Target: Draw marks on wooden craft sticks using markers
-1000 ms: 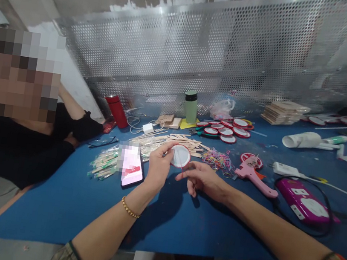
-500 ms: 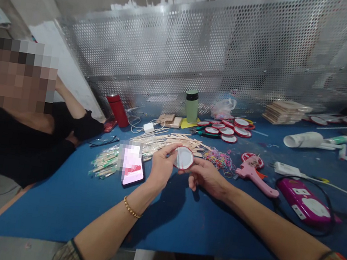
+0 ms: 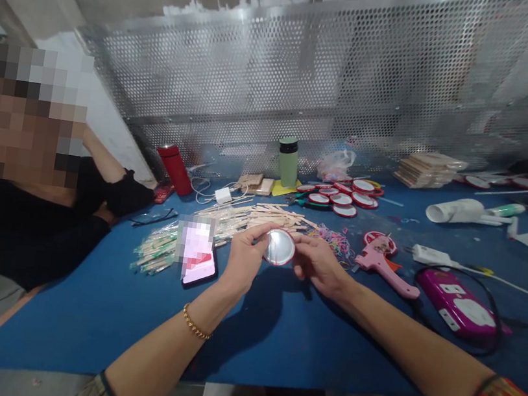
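Above the blue table, a small round mirror [image 3: 280,247] with a red rim and a shiny silvery face is tilted toward me. My left hand [image 3: 249,252] pinches its left edge between thumb and fingers. At its right edge, the fingers of my right hand [image 3: 318,264] are closed on the rim; the fingertips are partly hidden behind it. Beyond the hands lie flat wooden sticks [image 3: 271,215] and a heap of coloured rubber bands [image 3: 334,239]. Several similar red-rimmed discs [image 3: 342,199] are piled farther back.
Left of my hands, a lit phone [image 3: 197,270] lies beside wrapped sticks [image 3: 155,251]. A pink glue gun [image 3: 387,264] and purple power strip [image 3: 460,304] with cables lie right. Red [image 3: 175,169] and green bottles [image 3: 288,162] stand behind. Another person [image 3: 35,218] sits at left.
The mirror has turned in my hands, so its face shows brighter and more fully. My right fingers have moved up along its right edge. The view has shifted slightly.
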Tool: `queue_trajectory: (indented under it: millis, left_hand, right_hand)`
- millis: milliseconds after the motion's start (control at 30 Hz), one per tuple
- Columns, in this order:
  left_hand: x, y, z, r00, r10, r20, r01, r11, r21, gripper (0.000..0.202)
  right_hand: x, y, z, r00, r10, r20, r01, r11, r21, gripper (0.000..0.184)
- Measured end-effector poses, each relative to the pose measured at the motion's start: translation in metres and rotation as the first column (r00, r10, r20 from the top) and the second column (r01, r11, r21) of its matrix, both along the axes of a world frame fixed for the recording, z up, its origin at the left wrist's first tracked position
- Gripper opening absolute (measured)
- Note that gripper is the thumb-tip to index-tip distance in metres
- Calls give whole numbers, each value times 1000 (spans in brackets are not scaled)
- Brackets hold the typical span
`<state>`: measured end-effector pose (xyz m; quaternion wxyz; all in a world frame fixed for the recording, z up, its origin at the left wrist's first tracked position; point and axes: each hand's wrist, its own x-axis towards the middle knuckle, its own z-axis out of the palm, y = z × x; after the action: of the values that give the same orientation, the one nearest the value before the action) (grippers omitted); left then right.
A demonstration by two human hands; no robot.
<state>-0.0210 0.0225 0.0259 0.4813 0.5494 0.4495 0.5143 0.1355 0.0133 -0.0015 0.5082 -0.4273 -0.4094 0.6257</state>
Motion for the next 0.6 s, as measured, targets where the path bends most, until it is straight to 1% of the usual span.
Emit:
queue_trajectory:
  millis: [67,100,133,200,267,300,400,467,533,600]
  left_hand:
    - [0,2,-2,1000,11,10,-11,1000,-18,28]
    - [0,3,-3,1000,16,16,-16,999,-34,29]
    - [0,4,-5,1000,18,22,-17,999,-51,30]
    - [2,5,-10,1000,6,30,-4,997,-75,30]
    - [4,5,-14,1000,-10,29,12,998,-59,30]
    - [5,5,-16,999,-24,23,25,998,-56,31]
    - [9,4,-19,996,-82,40,87,987,-137,38]
    - [11,3,-19,986,-111,121,135,968,-210,48]
    - [11,2,-17,964,-158,213,209,948,-240,48]
    - [10,1,-14,941,-231,246,294,920,-259,45]
  right_hand:
    - [4,1,3,986,-132,100,126,990,65,24]
    - [6,0,5,975,-165,150,150,983,102,25]
    - [7,-1,6,966,-155,207,128,982,140,27]
    - [8,-3,8,937,-59,343,-10,981,195,31]
    - [7,-6,7,892,22,452,-134,967,218,32]
    - [6,-7,5,874,37,484,-163,962,220,32]
    - [6,-6,-1,849,25,528,-157,966,207,32]
    - [9,-4,-4,843,5,539,-140,968,209,31]
    - [13,-2,-4,838,-23,545,-118,968,223,26]
    - [15,-2,-2,839,-47,541,-96,968,234,21]
